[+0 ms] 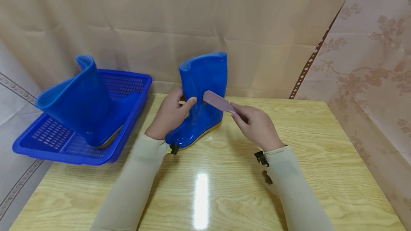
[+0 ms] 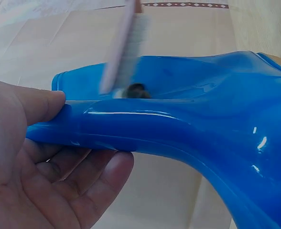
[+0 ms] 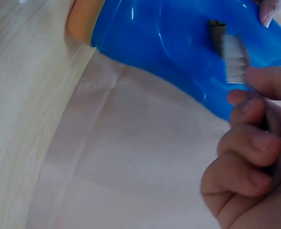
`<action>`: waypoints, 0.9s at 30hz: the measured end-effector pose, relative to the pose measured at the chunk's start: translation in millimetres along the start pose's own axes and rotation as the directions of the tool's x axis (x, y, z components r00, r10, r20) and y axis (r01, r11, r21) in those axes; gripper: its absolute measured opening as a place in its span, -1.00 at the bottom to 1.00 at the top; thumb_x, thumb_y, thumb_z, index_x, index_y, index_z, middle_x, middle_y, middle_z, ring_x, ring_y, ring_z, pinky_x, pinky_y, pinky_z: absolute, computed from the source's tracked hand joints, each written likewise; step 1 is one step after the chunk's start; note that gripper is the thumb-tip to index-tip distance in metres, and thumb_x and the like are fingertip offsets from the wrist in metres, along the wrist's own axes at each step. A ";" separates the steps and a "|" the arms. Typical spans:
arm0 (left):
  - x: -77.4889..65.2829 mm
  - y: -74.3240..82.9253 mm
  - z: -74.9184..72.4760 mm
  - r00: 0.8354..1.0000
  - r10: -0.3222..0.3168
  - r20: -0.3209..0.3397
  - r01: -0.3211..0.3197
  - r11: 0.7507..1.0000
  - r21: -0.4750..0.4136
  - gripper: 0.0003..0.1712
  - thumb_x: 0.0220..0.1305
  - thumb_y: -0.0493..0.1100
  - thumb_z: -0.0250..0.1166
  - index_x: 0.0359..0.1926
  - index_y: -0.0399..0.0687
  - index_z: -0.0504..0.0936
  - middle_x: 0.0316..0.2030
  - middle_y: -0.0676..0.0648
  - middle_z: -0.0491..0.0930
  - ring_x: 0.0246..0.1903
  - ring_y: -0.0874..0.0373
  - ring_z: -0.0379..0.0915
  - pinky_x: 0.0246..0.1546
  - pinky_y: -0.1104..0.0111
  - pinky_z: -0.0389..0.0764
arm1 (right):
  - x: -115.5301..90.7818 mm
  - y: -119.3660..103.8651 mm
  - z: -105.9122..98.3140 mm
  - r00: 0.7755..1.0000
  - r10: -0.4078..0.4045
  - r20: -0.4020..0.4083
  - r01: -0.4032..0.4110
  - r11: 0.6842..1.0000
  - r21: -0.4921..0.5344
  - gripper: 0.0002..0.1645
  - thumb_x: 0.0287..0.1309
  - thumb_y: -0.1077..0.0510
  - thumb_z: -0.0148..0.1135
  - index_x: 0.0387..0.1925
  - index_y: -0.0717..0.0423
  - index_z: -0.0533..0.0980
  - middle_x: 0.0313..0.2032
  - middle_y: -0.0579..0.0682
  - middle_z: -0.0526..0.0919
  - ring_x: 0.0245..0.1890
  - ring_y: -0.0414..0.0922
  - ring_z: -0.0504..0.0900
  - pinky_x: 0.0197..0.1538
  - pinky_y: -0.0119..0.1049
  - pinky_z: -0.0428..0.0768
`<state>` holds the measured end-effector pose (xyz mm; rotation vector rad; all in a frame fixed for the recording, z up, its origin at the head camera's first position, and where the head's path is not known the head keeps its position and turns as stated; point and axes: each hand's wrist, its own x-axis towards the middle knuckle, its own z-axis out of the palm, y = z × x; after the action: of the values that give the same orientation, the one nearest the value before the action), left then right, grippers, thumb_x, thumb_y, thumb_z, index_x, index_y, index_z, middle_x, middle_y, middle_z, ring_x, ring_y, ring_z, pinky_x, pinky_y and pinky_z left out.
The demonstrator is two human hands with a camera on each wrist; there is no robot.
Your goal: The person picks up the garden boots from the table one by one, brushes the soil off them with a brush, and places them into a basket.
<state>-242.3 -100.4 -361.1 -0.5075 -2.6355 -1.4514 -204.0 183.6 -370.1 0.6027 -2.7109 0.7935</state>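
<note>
A glossy blue rain boot (image 1: 205,72) stands upright on the table, toe toward the lower left. My left hand (image 1: 170,115) grips the boot's shaft, thumb on the near side and fingers behind. My right hand (image 1: 258,127) holds a scrubbing brush (image 1: 218,101) by its handle; the brush has a mauve back and pale bristles (image 3: 234,59). The bristles face the shaft, beside a dark brown clump (image 3: 217,37) on the boot. In the left wrist view the brush (image 2: 119,57) is blurred, and I cannot tell whether it touches the clump.
At the left, a blue plastic basket (image 1: 146,81) holds a second blue rain boot (image 1: 93,102), tilted. The wood-grain table (image 1: 244,195) spreads in front. A beige curtain (image 1: 266,27) hangs behind, and a flowered cloth (image 1: 379,63) is on the right.
</note>
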 end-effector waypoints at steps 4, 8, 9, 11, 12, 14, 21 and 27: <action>-1.2 1.8 0.5 1.000 -0.007 0.014 0.007 1.000 -0.005 -0.43 0.57 0.09 0.15 0.40 -0.12 0.41 0.13 -0.13 0.57 0.11 -0.04 0.57 0.11 -0.01 0.65 | 0.5 -4.6 4.7 0.999 -0.036 0.006 0.036 0.999 0.020 -0.52 0.49 0.06 0.22 0.37 0.01 0.53 -0.15 0.01 0.77 -0.54 -0.17 0.44 -0.50 -0.29 0.36; -1.3 2.4 0.4 1.000 -0.002 0.012 0.002 1.000 -0.008 -0.41 0.58 0.10 0.13 0.44 -0.11 0.38 0.18 -0.14 0.57 0.13 -0.05 0.56 0.13 -0.02 0.64 | 0.5 -4.7 3.2 0.999 0.008 0.044 -0.008 1.000 0.005 -0.52 0.51 0.04 0.20 0.37 0.01 0.52 -0.23 0.00 0.75 -0.61 -0.18 0.39 -0.54 -0.29 0.32; -1.1 2.2 0.4 1.000 0.000 0.008 0.000 1.000 -0.008 -0.40 0.58 0.10 0.12 0.44 -0.11 0.38 0.19 -0.15 0.57 0.15 -0.06 0.56 0.14 -0.03 0.63 | 0.2 -4.0 1.8 0.998 0.026 0.053 -0.026 1.000 -0.001 -0.52 0.51 0.04 0.20 0.37 0.00 0.53 -0.25 0.00 0.75 -0.63 -0.18 0.37 -0.55 -0.30 0.31; -0.7 1.0 0.8 1.000 -0.002 -0.001 0.002 1.000 -0.003 -0.39 0.58 0.12 0.11 0.46 -0.10 0.37 0.22 -0.16 0.56 0.17 -0.07 0.55 0.15 -0.05 0.62 | -0.4 -2.8 -0.7 0.996 0.060 0.065 -0.059 0.998 -0.006 -0.53 0.50 0.05 0.20 0.36 -0.01 0.53 -0.28 -0.01 0.74 -0.66 -0.17 0.34 -0.57 -0.30 0.29; -0.6 0.2 1.3 1.000 -0.003 -0.006 0.003 1.000 0.001 -0.38 0.58 0.13 0.11 0.46 -0.09 0.37 0.23 -0.15 0.56 0.18 -0.07 0.54 0.16 -0.04 0.62 | -0.6 -2.3 -1.3 0.995 0.071 0.070 -0.071 0.997 -0.006 -0.53 0.50 0.05 0.21 0.36 -0.02 0.53 -0.28 -0.01 0.74 -0.67 -0.17 0.33 -0.58 -0.30 0.29; -0.3 -0.5 2.1 1.000 -0.007 -0.011 0.007 1.000 0.001 -0.38 0.58 0.14 0.10 0.47 -0.08 0.36 0.25 -0.16 0.55 0.19 -0.08 0.54 0.16 -0.05 0.62 | -0.9 -1.3 -1.5 0.995 0.077 0.069 -0.077 0.997 -0.007 -0.53 0.50 0.06 0.21 0.36 -0.02 0.54 -0.27 -0.01 0.74 -0.68 -0.17 0.32 -0.58 -0.30 0.28; -1.4 0.3 3.9 1.000 -0.005 -0.015 0.005 1.000 -0.009 -0.38 0.57 0.12 0.13 0.47 -0.07 0.36 0.24 -0.15 0.56 0.17 -0.08 0.55 0.15 -0.05 0.63 | 0.7 -5.0 4.4 0.998 -0.002 0.065 0.002 1.000 -0.005 -0.51 0.50 0.03 0.21 0.38 -0.05 0.52 -0.04 0.02 0.78 -0.54 -0.16 0.46 -0.51 -0.27 0.35; -0.8 1.7 5.7 0.999 -0.028 -0.019 0.028 1.000 -0.004 -0.36 0.58 0.15 0.10 0.48 -0.07 0.34 0.25 -0.16 0.54 0.19 -0.10 0.53 0.16 -0.08 0.61 | -1.6 -2.7 -0.1 0.992 0.080 0.100 -0.076 0.996 -0.038 -0.53 0.49 0.06 0.21 0.35 -0.01 0.54 -0.06 0.06 0.79 -0.65 -0.17 0.37 -0.56 -0.28 0.31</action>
<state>-240.5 -95.0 -362.9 -0.4568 -2.6358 -1.4623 -201.4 182.1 -369.4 0.5463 -2.8499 0.7524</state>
